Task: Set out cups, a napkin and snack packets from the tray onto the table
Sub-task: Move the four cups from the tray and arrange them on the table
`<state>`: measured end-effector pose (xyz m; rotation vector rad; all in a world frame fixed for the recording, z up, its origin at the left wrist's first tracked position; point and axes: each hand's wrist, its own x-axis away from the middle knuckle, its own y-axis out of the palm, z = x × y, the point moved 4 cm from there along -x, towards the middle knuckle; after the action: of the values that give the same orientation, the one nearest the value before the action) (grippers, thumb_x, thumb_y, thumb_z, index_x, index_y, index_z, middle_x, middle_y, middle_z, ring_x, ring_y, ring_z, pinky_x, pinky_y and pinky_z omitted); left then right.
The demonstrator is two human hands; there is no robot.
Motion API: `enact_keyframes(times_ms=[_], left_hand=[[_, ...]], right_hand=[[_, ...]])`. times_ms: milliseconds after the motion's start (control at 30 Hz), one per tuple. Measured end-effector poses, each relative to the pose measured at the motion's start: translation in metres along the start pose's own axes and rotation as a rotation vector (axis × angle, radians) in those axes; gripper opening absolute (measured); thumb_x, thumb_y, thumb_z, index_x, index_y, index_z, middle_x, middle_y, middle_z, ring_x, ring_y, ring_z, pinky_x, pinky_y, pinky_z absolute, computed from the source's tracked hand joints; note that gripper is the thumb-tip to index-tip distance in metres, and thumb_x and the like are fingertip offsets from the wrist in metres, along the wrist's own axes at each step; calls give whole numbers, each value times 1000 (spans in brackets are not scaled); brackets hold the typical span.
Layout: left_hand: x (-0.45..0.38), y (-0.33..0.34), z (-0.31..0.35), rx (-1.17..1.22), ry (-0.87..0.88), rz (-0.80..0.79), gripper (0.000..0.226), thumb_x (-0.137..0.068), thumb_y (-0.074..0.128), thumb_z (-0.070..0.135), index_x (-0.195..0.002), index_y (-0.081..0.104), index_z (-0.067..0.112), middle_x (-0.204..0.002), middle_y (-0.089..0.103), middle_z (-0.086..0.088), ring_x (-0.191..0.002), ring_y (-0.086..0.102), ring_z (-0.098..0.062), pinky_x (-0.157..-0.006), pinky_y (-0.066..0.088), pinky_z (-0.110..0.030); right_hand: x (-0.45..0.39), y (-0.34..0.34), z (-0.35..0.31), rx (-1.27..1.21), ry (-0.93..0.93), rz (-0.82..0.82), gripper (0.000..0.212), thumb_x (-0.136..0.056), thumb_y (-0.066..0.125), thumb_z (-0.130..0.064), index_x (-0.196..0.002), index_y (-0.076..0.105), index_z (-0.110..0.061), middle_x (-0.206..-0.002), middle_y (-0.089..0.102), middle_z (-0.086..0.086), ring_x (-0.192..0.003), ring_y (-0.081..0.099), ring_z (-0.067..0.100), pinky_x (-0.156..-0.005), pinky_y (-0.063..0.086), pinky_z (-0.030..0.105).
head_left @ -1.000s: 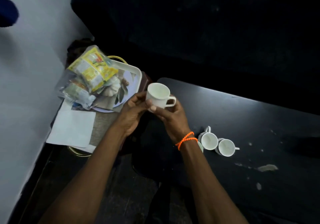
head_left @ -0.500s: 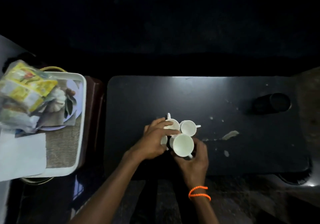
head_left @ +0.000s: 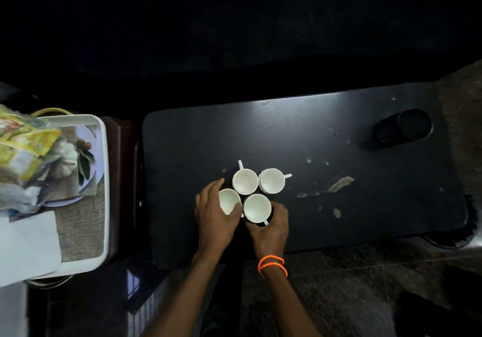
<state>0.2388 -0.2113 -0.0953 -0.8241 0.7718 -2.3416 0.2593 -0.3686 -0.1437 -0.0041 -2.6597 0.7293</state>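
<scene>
Four small white ceramic cups sit huddled on the dark matte worktop (head_left: pixel 339 138), rims touching or nearly so. The left hand (head_left: pixel 214 219) curls round the near-left cup (head_left: pixel 228 201), thumb along its near rim; the right hand (head_left: pixel 271 229) grips the near-right cup (head_left: pixel 257 207) by its handle side – an orange beaded bracelet (head_left: pixel 272 265) circles that wrist. The far-left cup (head_left: pixel 245 181) and far-right cup (head_left: pixel 272 180) stand untouched, handles pointing outward. Off to the left, the white rectangular tray (head_left: pixel 103 180) holds yellow crinkled snack packets (head_left: pixel 23 143) and a white paper napkin (head_left: pixel 28 242) – it looks to overhang the tray's near edge, though the dim light leaves that unsure.
</scene>
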Motion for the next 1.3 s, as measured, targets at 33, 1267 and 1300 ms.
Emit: enact_keyframes(times_ms=[33,1267,1300], left_hand=[[2,2,-4,7,-53,4,76,-76,83,24,-145,53,17,-147,52,-4,-135,44,-27,-114,40,-45],[23,-12,-70,250,-25,-453,79,-59,94,3,-125,67,37,-126,58,4,-114,64,1,-95,60,-26],[26,-12,-72,262,-33,-439,79,-59,94,3,-124,66,37,-126,58,4,-114,64,0,-95,60,-25]], right_hand=[[0,2,-1,4,0,-2,53,-62,94,-35,-100,56,-34,-103,55,-16,-94,61,4,-77,53,25],[78,11,-16,-65,109,-119,61,-78,57,17,-128,67,-17,-126,63,0,-96,70,9,-82,55,17],[77,10,-16,-58,95,-121,63,-76,55,19,-126,68,-16,-126,63,1,-99,70,12,-85,56,19]])
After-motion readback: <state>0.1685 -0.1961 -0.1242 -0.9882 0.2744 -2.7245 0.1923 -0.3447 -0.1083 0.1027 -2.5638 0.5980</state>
